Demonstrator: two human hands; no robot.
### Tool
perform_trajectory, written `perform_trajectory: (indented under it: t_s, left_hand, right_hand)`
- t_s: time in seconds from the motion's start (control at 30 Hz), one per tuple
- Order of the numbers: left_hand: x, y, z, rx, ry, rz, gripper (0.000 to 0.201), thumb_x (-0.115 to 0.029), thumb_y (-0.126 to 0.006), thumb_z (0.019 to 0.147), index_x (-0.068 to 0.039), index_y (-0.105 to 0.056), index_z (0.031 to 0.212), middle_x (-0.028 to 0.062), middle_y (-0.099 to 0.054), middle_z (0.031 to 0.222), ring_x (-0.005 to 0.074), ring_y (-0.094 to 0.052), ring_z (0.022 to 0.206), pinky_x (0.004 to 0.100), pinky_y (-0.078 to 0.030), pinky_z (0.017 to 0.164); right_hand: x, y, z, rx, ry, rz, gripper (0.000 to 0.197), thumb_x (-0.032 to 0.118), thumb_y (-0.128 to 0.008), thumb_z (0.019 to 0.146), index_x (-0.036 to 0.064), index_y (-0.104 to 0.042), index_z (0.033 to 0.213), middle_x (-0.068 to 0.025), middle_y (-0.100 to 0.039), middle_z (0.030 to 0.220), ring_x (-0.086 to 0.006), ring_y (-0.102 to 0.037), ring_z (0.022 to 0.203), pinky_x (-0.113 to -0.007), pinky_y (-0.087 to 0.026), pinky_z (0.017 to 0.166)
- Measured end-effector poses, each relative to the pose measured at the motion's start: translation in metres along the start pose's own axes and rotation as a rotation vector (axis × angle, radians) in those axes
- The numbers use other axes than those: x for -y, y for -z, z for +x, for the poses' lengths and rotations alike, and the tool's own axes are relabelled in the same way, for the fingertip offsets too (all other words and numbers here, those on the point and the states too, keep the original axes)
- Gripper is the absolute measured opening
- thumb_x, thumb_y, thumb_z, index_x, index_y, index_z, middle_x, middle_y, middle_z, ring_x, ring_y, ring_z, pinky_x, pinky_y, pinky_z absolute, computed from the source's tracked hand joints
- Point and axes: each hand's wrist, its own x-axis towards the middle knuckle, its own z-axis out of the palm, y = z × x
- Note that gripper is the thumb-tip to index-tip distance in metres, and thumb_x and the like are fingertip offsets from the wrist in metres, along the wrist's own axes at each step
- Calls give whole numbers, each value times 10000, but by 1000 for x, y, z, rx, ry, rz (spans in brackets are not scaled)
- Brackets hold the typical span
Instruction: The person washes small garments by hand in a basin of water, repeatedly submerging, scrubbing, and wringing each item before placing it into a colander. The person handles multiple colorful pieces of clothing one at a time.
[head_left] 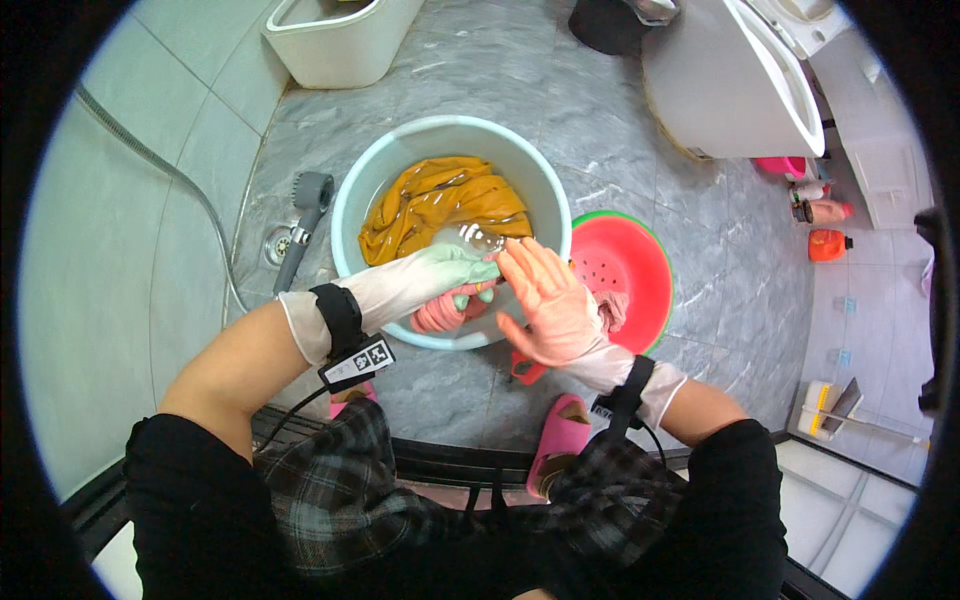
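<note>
A light-blue basin (350, 205) of water stands on the floor in front of me, with a mustard-yellow cloth (440, 205) soaking in it. My left hand (462, 270), in a thin white and pale-green glove, is closed round a bunched pink cloth (440, 314) over the near side of the basin. Close beside it, my right hand (550, 305), in an orange-pink glove, holds nothing. Its fingers are stretched out and its thumb is apart. A clear, shiny bubble-like shape (475, 238) shows on the water just beyond the left hand.
Right of the basin sits a red perforated basket (640, 270) with a green rim round it and a small pink cloth (612, 309) inside. A grey shower head (312, 195) lies at left near the floor drain (279, 243). Bottles (826, 245) line the right wall.
</note>
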Motion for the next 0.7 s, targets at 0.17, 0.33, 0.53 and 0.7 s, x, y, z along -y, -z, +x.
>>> perform_trajectory:
  t_s: [0.17, 0.33, 0.53, 0.7]
  left_hand:
    - [17, -4, 10, 281, 301, -726, 405, -400, -517, 990, -34, -619, 850, 25, -562, 666, 127, -478, 504, 242, -385, 449]
    - [13, -5, 17, 576, 447, -1379, 389, -374, -504, 998, 7, -581, 1007, 134, -591, 788, 162, -489, 490, 250, -395, 404]
    - [6, 0, 20, 543, 382, -1107, 337, -252, -535, 951, 56, -582, 1078, 74, -517, 655, 135, -449, 492, 245, -366, 415]
    - [-4, -1, 15, 383, 144, 63, 266, -253, -597, 881, -22, -629, 1010, 12, -487, 631, 98, -481, 527, 267, -386, 463]
  right_hand:
    - [8, -40, -11, -142, -136, -176, 861, 224, -795, 638, 52, -410, 1388, -213, -452, 1370, -376, -449, 1285, -553, -351, 1072]
    - [-15, -45, 6, -186, -34, -99, 690, 155, -713, 682, 132, -472, 1329, -120, -564, 995, -315, -589, 975, -441, -502, 850]
    - [-32, -19, 32, 71, -64, -39, 216, 247, -645, 812, 106, -566, 956, -93, -618, 804, -333, -653, 788, -453, -536, 607]
    - [-33, -14, 47, 466, -263, -76, 161, 239, -650, 808, 111, -617, 899, -121, -672, 815, -340, -683, 806, -462, -544, 678]
